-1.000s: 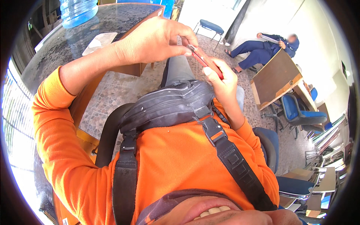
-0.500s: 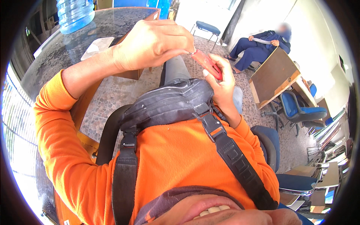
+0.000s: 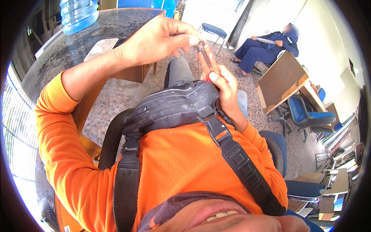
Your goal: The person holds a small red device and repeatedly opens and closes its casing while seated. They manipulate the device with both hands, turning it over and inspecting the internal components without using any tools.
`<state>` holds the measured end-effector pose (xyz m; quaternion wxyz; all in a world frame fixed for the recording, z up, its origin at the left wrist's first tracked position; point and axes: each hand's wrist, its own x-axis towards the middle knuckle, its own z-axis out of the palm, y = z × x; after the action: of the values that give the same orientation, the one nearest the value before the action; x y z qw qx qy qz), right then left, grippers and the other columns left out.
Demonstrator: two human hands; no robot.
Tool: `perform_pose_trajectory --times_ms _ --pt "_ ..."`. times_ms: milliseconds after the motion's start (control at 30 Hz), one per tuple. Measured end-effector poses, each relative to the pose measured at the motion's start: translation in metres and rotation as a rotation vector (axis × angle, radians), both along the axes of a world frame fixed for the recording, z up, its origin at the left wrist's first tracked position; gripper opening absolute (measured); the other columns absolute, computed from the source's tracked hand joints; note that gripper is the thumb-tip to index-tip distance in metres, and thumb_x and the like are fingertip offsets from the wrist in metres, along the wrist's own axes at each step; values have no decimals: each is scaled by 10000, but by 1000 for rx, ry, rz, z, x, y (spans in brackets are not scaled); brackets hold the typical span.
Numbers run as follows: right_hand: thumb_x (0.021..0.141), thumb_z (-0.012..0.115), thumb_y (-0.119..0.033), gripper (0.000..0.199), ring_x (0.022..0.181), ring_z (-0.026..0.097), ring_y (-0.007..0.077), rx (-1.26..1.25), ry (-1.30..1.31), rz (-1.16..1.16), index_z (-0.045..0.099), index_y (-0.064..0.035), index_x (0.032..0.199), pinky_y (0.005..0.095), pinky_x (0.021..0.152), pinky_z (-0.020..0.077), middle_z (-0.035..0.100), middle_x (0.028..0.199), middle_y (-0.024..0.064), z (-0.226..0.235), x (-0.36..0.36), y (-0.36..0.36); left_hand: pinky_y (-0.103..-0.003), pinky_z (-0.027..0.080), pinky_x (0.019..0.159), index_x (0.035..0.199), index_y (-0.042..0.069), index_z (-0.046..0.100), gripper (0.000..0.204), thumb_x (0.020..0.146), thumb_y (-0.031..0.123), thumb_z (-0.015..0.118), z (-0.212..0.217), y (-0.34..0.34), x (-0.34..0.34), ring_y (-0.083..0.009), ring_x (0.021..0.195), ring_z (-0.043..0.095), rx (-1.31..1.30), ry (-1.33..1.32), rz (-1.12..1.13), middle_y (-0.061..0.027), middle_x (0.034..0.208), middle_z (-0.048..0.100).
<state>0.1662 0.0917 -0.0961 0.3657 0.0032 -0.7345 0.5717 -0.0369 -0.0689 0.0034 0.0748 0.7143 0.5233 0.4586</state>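
My right hand [image 3: 227, 88] grips the lower end of a slim red utility knife [image 3: 207, 60], thumb across its front. The knife stands nearly upright, and a long dark groove along its body faces me. Raised over the desk edge, my left hand [image 3: 158, 42] is closed in a pinch at the knife's upper end. Thumb and forefinger meet there; what lies between them is too small to make out. Both hands are above a black waist bag [image 3: 174, 104] strapped to my front.
A dusty dark desk [image 3: 127, 21] on the left carries a large blue water bottle [image 3: 79, 17] and a pale flat piece [image 3: 99, 48]. A person [image 3: 266, 46] sits at the far right behind a wooden table [image 3: 280, 83]. Blue chairs [image 3: 305, 112] stand nearby.
The red knife has turned more upright, and its grooved side now shows. My left hand has rolled so its thumb faces me, staying at the knife's upper end.
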Motion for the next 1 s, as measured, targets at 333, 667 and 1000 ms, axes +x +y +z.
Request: perform_pose_trajectory --times_ms 333,667,1000 --pt "1014 585 -215 272 794 600 105 109 -23 24 647 12 1150 269 739 503 687 963 50 11 -18 9 -257 541 819 1187 36 692 209 993 99 648 -7 8 -2 -99 886 658 124 -77 -114 -24 999 704" --pt "1001 609 -162 251 1007 676 194 480 234 -236 649 -12 1197 324 899 519 707 1059 111 10 -62 13 -334 541 900 1018 48 716 167 859 19 759 0 -7 16 -199 973 697 428 347 -64 -69 1015 723" --pt "950 660 -99 223 1071 643 271 587 472 -405 665 -6 1153 360 941 498 657 1139 147 5 -49 24 -359 554 851 989 75 696 223 799 41 807 0 -7 25 -237 942 705 632 570 -33 -70 988 725"
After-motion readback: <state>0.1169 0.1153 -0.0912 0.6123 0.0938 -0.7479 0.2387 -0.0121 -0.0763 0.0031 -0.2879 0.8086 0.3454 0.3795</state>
